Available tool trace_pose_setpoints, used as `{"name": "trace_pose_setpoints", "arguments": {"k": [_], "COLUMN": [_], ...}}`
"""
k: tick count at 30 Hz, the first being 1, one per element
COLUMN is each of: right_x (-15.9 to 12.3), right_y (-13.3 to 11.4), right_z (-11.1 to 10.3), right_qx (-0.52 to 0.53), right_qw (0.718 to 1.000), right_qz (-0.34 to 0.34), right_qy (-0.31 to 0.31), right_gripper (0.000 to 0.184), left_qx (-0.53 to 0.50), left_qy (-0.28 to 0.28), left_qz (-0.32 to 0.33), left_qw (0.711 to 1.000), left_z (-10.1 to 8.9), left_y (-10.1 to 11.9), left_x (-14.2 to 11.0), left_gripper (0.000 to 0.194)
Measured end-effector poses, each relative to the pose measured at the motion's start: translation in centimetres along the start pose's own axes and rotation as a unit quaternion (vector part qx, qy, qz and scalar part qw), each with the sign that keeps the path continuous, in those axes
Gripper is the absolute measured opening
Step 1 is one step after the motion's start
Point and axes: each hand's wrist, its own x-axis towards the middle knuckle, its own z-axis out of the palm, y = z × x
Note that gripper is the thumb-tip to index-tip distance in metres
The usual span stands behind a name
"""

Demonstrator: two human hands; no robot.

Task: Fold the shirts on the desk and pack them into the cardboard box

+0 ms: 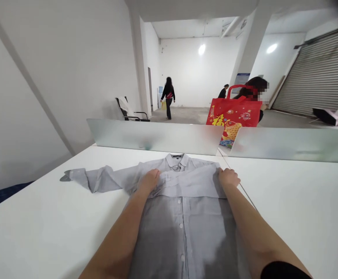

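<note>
A grey button-up shirt [169, 228] lies front up on the white table, its collar toward the far side. One sleeve stretches out to the left; the other is folded across the chest. My left hand [150, 180] is closed on the folded sleeve near its cuff end. At the shoulder on the right, my right hand [228, 177] grips the fabric at the sleeve's fold. White buttons run down the middle of the shirt front between my forearms.
A frosted glass divider [157, 135] stands along the far edge of the table [302, 201]. Behind it are a red bag [244, 110] and a person bending beside it. A chair [131, 112] and two more people are farther back.
</note>
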Motion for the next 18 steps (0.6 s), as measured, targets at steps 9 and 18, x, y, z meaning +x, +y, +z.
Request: {"name": "trace_pose_setpoints", "arguments": {"k": [9, 18], "right_x": [1.9, 1.9], "right_y": [0.0, 0.2], "right_z": [1.9, 1.3], "right_qx": [0.044, 0.073], "right_qw": [0.999, 0.995], "right_qz": [-0.005, 0.032], "right_qy": [-0.012, 0.059], "right_gripper": [0.038, 0.042], "left_qx": [0.062, 0.067], "left_qy": [0.037, 0.078], "left_qz": [-0.023, 0.002], "left_qw": [0.997, 0.995], "left_z": [-0.1, -1.0], "left_y": [-1.1, 0.1], "left_x": [-0.1, -0.3], "left_gripper": [0.026, 0.024]}}
